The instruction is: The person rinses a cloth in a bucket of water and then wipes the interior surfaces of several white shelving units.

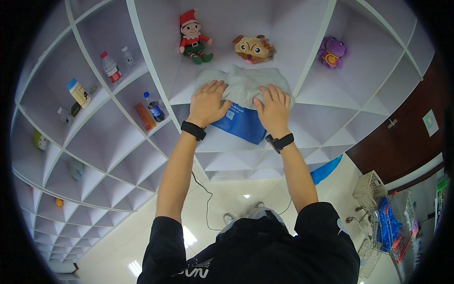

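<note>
A light grey cloth [244, 83] lies spread on the shelf of a white cubby unit, in the compartment before me. My left hand [208, 103] rests flat on its left part, fingers apart. On its right part lies my right hand [275, 108], palm down, thumb away from the fingers. Between my wrists a blue printed bag or cloth [244, 124] hangs over the shelf's front edge from beneath the grey cloth. Behind the cloth, an elf doll in a red hat [193, 39] sits at left and a brown plush dog head [253, 49] at right.
A purple plush toy [332, 52] sits in the compartment to the right. Bottles, including a red-capped one [111, 69] and a blue-capped one [154, 107], stand in compartments at left. A cable [209, 202] runs over the floor. A wire shopping cart [390, 223] stands at lower right.
</note>
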A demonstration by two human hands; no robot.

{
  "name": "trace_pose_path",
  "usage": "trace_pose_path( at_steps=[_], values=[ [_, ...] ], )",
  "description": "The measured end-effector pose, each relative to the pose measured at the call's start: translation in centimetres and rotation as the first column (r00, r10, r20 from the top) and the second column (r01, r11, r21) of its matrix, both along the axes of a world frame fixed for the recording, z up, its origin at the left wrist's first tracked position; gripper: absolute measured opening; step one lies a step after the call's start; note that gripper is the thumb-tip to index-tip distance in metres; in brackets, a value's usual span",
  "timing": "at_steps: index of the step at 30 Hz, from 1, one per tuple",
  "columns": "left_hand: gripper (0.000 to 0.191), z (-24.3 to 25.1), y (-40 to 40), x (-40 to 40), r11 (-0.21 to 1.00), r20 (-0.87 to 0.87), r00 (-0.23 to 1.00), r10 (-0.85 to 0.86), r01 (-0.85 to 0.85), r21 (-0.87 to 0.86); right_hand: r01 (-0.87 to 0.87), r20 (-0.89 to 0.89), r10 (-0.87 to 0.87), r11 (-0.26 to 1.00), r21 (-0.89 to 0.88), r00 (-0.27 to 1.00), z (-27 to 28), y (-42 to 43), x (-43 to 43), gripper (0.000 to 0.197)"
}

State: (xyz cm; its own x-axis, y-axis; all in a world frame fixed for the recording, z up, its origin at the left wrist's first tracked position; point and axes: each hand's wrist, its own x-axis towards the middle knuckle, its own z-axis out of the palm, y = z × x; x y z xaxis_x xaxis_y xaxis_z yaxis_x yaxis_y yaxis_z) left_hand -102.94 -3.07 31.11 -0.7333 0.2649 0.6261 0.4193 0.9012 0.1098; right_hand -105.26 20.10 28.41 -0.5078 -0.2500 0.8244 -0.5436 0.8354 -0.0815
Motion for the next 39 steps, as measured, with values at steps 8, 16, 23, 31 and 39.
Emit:
trace_pose_path(
  at_steps=[8, 16, 23, 31, 39],
  values=[
    [0.052, -0.2, -1.4, 0.3, 0.997, -0.038, 0.996, 0.079, -0.079, -0.013, -0.228, -0.128, 0.2, 0.937, -0.265, 0.971, -1.4, -0.2, 0.1, 0.027],
    [0.044, 0.8, 0.2, 0.7, 0.984, 0.085, 0.995, 0.043, -0.057, 0.169, -0.325, -0.117, 0.304, 0.845, -0.425, 0.945, -2.6, 1.2, -0.3, 0.023],
    [0.032, 0.4, 7.5, 2.0, 0.977, 0.025, 1.0, 0.002, -0.008, 0.211, -0.385, 0.274, 0.651, 0.681, -0.622, 0.708, -9.7, 6.9, 3.6, 0.019],
    [0.029, -16.2, 26.2, 5.8, 0.973, 0.452, 0.866, -0.215, 0.148, 0.178, -0.045, 0.666, 0.533, 0.797, -0.603, 0.522, -23.2, 26.2, 11.8, 0.03],
    [0.027, -27.2, 44.2, 9.2, 0.906, 0.812, 0.404, -0.421, 0.235, 0.353, 0.378, 0.794, 0.133, 0.825, -0.421, 0.593, -31.9, 46.2, 21.3, 0.032]
  ],
)
